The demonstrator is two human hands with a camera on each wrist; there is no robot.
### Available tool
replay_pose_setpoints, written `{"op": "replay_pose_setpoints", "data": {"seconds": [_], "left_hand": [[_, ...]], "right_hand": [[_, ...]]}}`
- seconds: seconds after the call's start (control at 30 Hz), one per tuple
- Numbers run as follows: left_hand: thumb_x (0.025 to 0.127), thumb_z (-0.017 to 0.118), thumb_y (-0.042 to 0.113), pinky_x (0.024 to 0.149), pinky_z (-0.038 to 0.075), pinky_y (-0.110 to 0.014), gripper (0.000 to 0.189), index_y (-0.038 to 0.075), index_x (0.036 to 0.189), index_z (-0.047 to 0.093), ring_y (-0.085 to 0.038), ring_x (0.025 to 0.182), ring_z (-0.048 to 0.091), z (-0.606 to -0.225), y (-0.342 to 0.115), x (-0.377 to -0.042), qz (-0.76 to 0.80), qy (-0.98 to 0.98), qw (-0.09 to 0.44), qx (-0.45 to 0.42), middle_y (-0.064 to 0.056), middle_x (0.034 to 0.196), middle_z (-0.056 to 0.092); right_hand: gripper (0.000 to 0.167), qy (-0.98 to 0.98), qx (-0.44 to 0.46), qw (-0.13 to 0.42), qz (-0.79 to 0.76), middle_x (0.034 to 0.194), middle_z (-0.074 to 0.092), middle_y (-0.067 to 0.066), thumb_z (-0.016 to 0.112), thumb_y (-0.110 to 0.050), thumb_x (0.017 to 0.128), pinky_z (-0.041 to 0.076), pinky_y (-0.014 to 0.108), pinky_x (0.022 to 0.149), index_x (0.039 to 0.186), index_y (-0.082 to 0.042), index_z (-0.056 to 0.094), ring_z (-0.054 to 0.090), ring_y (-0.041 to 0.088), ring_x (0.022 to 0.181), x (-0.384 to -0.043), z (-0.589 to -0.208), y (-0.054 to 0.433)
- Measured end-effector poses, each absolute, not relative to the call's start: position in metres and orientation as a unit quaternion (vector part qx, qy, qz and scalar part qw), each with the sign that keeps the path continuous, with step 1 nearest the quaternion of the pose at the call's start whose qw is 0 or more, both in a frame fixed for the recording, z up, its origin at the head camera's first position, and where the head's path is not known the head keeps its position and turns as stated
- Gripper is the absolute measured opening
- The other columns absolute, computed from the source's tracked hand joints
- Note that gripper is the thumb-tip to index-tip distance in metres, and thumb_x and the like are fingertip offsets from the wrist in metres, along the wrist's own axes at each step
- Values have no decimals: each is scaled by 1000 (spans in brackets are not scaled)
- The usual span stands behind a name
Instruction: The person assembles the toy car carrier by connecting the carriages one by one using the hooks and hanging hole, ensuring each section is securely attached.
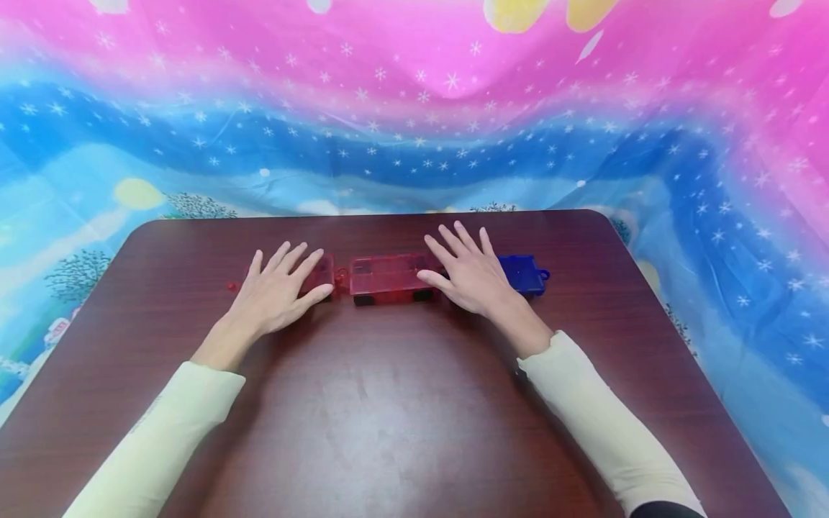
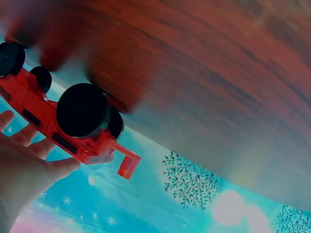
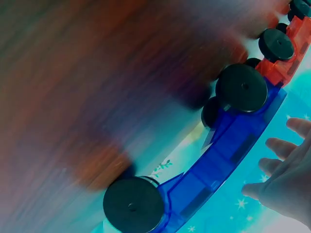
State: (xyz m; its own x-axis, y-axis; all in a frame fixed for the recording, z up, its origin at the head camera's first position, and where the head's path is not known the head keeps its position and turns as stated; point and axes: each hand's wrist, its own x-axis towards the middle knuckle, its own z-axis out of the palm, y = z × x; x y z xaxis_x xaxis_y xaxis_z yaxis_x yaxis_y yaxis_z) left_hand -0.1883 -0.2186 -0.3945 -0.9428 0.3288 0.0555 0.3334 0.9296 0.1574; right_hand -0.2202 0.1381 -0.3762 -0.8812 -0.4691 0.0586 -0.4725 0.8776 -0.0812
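A row of see-through toy wagons with black wheels stands on the table. In the head view, my left hand [image 1: 275,291] lies over the left red wagon [image 1: 324,275], fingers spread and straight. The middle red wagon [image 1: 388,277] stands between my hands. My right hand [image 1: 469,277], fingers also spread, covers the place between that wagon and the blue wagon [image 1: 523,275]. In the left wrist view, a red hook [image 2: 129,165] sticks out from the wagon's end. Black wheels [image 3: 241,87] show under the blue wagon in the right wrist view. Whether either palm touches a wagon I cannot tell.
The brown wooden table [image 1: 382,403] has rounded far corners just beyond the wagons. A pink and blue snowflake-patterned cloth [image 1: 414,137] hangs behind it and along both sides. A red coupling [image 1: 341,275] sits between the two red wagons.
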Motion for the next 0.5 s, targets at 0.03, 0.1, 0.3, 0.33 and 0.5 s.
{"op": "replay_pose_setpoints", "data": {"seconds": [0.03,0.1,0.3,0.33,0.5], "left_hand": [[99,43,68,116,2,-69,80,19,161,31,-41,152,13,-395,-219,-188,-83,-982,15,-169,-17,164,26],[98,43,68,117,3,-69,81,19,161,31,-41,152,14,-395,-219,-188,-84,-982,16,-169,-17,164,27],[98,44,68,117,4,-68,80,18,161,32,-41,152,15,-397,-221,-189,-84,-981,20,-173,-18,163,28],[98,45,67,117,4,-68,80,18,160,33,-41,152,15,-397,-221,-189,-84,-981,22,-174,-18,163,28],[98,48,65,117,4,-67,79,17,160,34,-42,152,16,-397,-223,-190,-85,-980,28,-179,-19,162,30]], "right_hand": [[78,-969,243,18,45,168,18,8,31,-70,101,-3,59,121,163,-24,26,4,31,156,-220,-376,137],[78,-968,246,17,40,168,19,7,32,-71,100,-2,58,121,163,-25,26,4,30,156,-220,-377,134],[78,-962,267,10,49,168,21,8,34,-70,100,1,53,123,162,-23,28,5,31,156,-222,-380,127],[78,-961,271,9,52,168,21,8,35,-70,100,1,53,123,162,-23,28,5,30,156,-222,-380,126],[78,-958,281,2,54,168,20,6,35,-70,100,-2,52,123,163,-24,27,3,27,156,-221,-381,116]]}}
